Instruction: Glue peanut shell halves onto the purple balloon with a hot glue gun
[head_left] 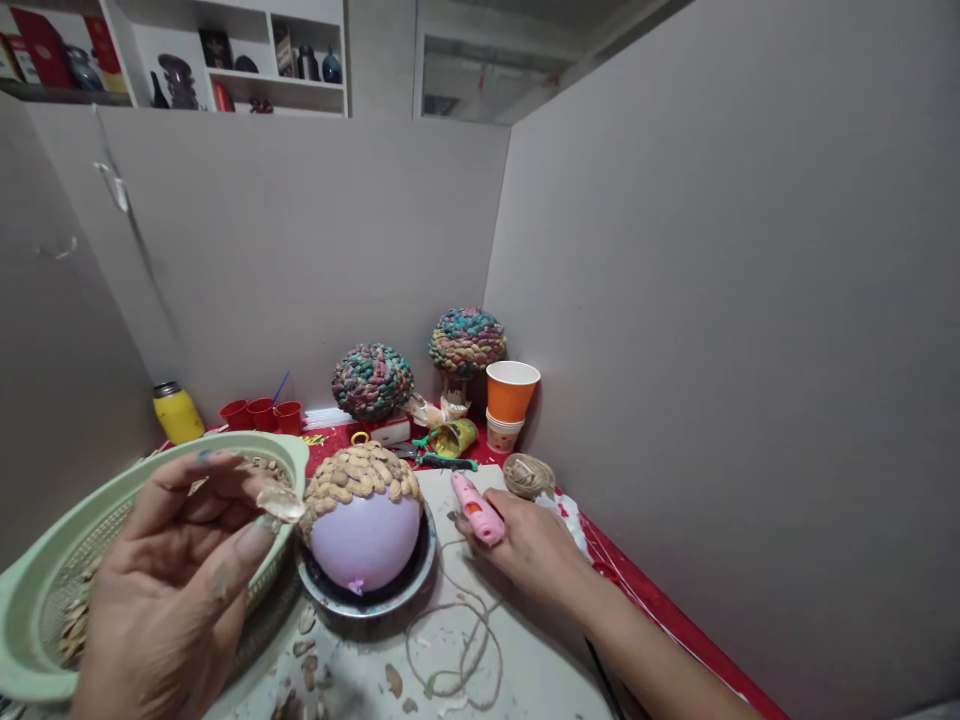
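A peanut shell piece [280, 502] is pinched between the thumb and fingers of my left hand [184, 575], its pale inner side showing. My right hand [525, 545] is wrapped round a pink glue gun [478, 510] and rests over the white board. Between the hands, a lilac balloon [367, 540] sits in a metal bowl [427, 570], knot toward me. Peanut shells [364, 470] cover its upper part. A green colander [37, 600] holding more shells [75, 625] stands at the left, partly behind my left hand.
Loose shells [394, 682] and looped twine [450, 690] lie on the board. Behind are two colourful shell-covered balls [373, 382], an orange cup [512, 392], a twine ball [529, 476], pliers, red cups [261, 413] and a yellow bottle [178, 414]. Grey panels enclose the table.
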